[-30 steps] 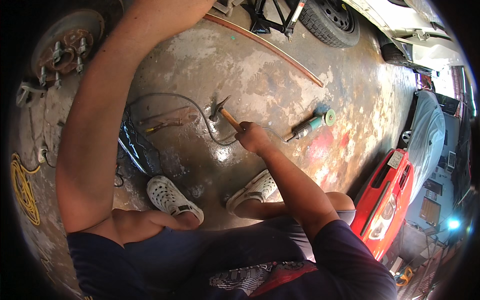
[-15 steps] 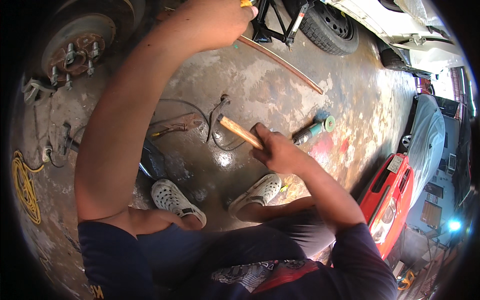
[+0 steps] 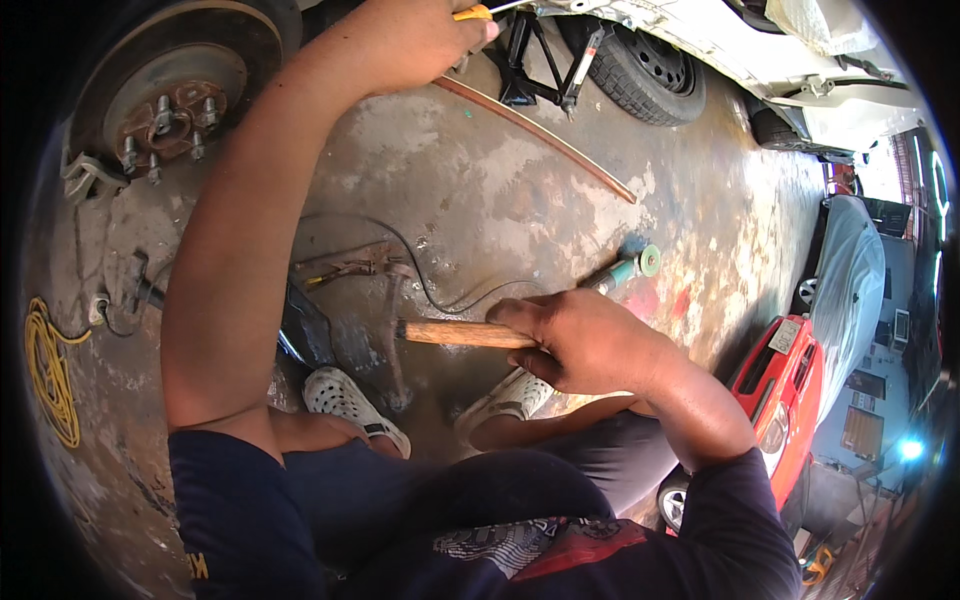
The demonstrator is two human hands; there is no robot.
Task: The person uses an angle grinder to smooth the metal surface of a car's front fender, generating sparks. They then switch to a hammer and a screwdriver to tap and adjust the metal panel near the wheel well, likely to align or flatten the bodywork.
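Observation:
My right hand (image 3: 590, 340) is wrapped round the wooden handle of a hammer (image 3: 455, 333). Its long, curved metal head hangs above the floor in front of my shoes and is slightly blurred. At the upper edge, my left hand (image 3: 425, 45) grips what looks like a yellow-handled screwdriver (image 3: 474, 13), its thin metal shaft pointing right toward the white car's underside. The top of the picture cuts off part of that hand. Below it, a long thin brown strip (image 3: 540, 130) slants down to the right.
A rusty wheel hub with studs (image 3: 165, 130) is at upper left. A scissor jack (image 3: 535, 75) stands near a car wheel (image 3: 650, 75). On the floor lie an angle grinder (image 3: 625, 268), rusty locking pliers (image 3: 350, 265), a black cable and a yellow cord (image 3: 50, 375). A red car (image 3: 775, 400) is at right.
My right hand has drawn the hammer lower and nearer, turning its handle level. My left hand has shifted slightly left with the screwdriver, whose shaft now shows. The view has shifted a little.

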